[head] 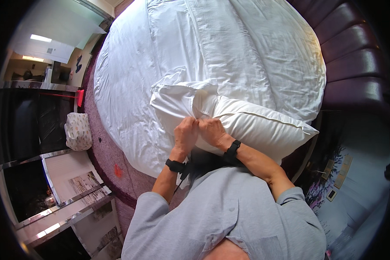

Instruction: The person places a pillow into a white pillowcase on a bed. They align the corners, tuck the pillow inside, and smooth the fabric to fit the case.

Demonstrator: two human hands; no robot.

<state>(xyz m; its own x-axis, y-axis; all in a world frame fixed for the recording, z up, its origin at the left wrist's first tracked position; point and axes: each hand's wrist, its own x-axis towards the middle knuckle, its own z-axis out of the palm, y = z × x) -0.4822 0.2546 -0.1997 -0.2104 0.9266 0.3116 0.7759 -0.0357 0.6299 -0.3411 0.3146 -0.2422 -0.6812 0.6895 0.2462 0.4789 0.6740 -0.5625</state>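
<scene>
A white pillow (263, 133) leans on the near side of the bed, its piped seam running toward the right. At its left end, a white pillowcase (172, 102) lies bunched and loose, partly around the pillow. My left hand (186, 135) pinches the pillowcase fabric. Close beside it, almost touching, my right hand (213, 131) is closed on cloth where case and pillow meet; my fingers hide exactly which layer. Each wrist wears a black strap.
A white sheet or cover (234, 48) spreads wrinkled over the bed. A dark padded leather headboard (351, 58) borders it at right. Pinkish carpet (107, 139) runs along the left, with a patterned fabric bag (79, 131) and mirrored furniture (65, 214).
</scene>
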